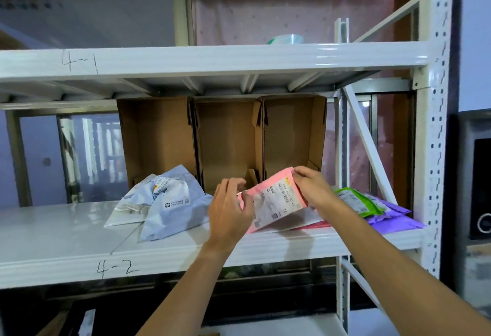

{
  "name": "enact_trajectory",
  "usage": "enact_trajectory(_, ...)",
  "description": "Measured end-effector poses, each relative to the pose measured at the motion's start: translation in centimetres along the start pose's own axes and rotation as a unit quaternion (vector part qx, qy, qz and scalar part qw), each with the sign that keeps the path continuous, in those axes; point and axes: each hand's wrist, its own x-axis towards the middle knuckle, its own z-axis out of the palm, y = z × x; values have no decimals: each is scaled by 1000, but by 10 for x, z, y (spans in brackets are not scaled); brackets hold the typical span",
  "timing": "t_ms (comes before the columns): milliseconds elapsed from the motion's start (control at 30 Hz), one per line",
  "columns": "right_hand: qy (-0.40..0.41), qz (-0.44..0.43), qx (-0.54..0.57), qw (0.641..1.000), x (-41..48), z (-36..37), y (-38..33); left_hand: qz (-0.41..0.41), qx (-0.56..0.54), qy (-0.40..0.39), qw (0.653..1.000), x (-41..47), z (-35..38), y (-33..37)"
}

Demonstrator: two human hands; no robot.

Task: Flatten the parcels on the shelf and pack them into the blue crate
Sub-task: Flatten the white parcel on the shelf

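Both hands are on the pink parcel [276, 199] at the centre of the frame, tilted up off the white shelf [66, 232] marked 4-2. The left hand [229, 212] pinches its lower left edge and the right hand [312, 184] grips its upper right corner. Pale blue parcels [170, 203] lie crumpled to the left; green [357, 200] and purple parcels [393, 216] are stacked at right. Open cardboard boxes [225, 139] stand behind.

Three open cardboard boxes [228, 139] stand on the shelf [66, 229]. Parcels: one pink [276, 197], one green [356, 200], one purple [393, 219], two pale blue [172, 203].
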Motion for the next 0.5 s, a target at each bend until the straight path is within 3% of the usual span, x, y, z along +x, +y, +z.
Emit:
enact_trajectory(67,-60,-14,-35,997,0,-4,-11,12,-9,-26,1000,15,-5,12)
enact_trajectory(133,-125,-20,-76,989,-2,-7,-23,-24,2,-175,984,31,-13,23)
enact_trajectory(200,-167,-29,-99,981,-6,-6,-33,-83,-27,-335,938,41,-24,33)
enact_trajectory(267,-181,-37,-99,978,-10,-7,-40,-153,-131,-403,893,41,-34,40)
enact_trajectory(333,-165,-38,-65,983,-9,-7,-40,-191,-200,-416,866,38,-39,43)
enact_trajectory(500,-43,-26,30,998,-4,-5,-25,-228,-265,-319,881,33,-33,42)
